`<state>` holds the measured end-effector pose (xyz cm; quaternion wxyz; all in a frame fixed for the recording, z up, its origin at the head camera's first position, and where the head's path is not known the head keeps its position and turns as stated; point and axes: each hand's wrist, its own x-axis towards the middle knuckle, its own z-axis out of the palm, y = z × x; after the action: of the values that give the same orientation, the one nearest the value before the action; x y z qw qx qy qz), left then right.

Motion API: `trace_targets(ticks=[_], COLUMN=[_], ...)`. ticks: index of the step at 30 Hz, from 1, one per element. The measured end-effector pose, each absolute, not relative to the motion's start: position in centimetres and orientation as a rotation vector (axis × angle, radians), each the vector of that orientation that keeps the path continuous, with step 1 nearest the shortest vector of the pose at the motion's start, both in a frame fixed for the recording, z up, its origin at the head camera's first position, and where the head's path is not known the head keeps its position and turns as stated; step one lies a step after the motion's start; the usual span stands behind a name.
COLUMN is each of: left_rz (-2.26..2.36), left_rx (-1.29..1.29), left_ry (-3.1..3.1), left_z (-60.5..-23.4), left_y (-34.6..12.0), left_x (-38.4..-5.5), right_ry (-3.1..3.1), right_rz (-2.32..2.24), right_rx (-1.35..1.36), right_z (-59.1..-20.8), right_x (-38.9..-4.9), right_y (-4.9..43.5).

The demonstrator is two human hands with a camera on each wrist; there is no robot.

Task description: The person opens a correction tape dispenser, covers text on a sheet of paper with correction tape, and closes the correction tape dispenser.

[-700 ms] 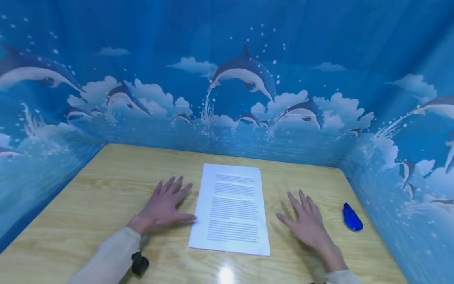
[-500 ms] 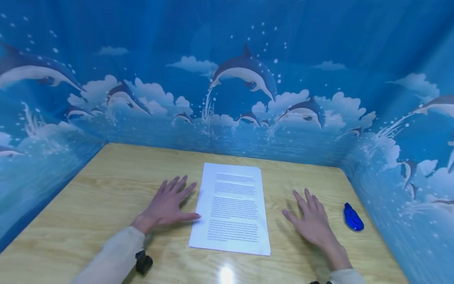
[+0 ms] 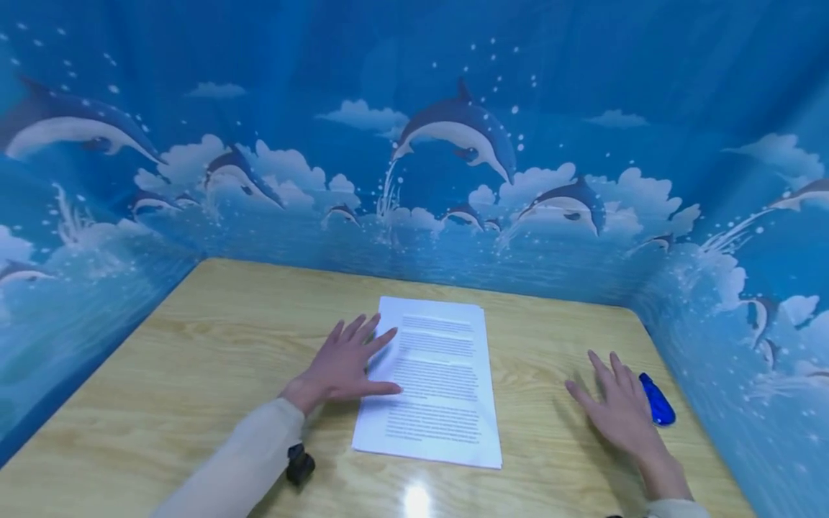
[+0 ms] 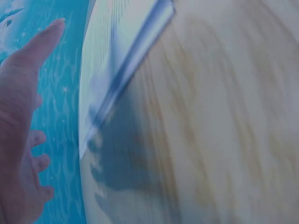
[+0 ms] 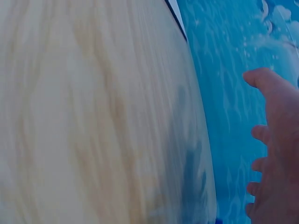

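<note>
A stack of printed paper sheets point(image 3: 447, 388) lies flat in the middle of the wooden table. My left hand point(image 3: 346, 365) hovers over the stack's left edge, fingers spread and nothing held; its shadow falls on paper and wood. In the left wrist view the left thumb point(image 4: 39, 44) points out above the paper stack point(image 4: 105, 60). To the right, my right hand point(image 3: 618, 410) is held above the table with fingers spread. Just beyond it is a small glossy blue object point(image 3: 659, 403), shaped like a teardrop with a narrow neck, its left side partly hidden by the fingers.
The pale wooden table point(image 3: 259, 316) is walled in behind and at both sides by a blue curtain point(image 3: 311, 65) printed with dolphins. A small black device point(image 3: 300, 464) sits at the left sleeve's cuff. Light glares off the table's front.
Both hands have moved right. The left has come from beside the paper stack to above its left edge, and the right has come up close to the blue object. The view has shifted slightly.
</note>
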<state>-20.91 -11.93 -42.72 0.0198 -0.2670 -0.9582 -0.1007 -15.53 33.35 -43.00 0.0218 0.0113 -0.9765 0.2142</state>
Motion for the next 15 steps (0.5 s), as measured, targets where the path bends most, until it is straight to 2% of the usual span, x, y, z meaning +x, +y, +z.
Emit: trace_targets(ticks=[15], left_rz=[-0.265], left_rx=[-1.077], left_ry=[-2.896], left_z=[-41.8], left_y=[-6.3], left_x=[-20.8], right_ry=[-3.033], right_rz=[0.567], right_rx=[-0.13], right_z=[-43.8], right_x=[-14.8], right_y=[39.4])
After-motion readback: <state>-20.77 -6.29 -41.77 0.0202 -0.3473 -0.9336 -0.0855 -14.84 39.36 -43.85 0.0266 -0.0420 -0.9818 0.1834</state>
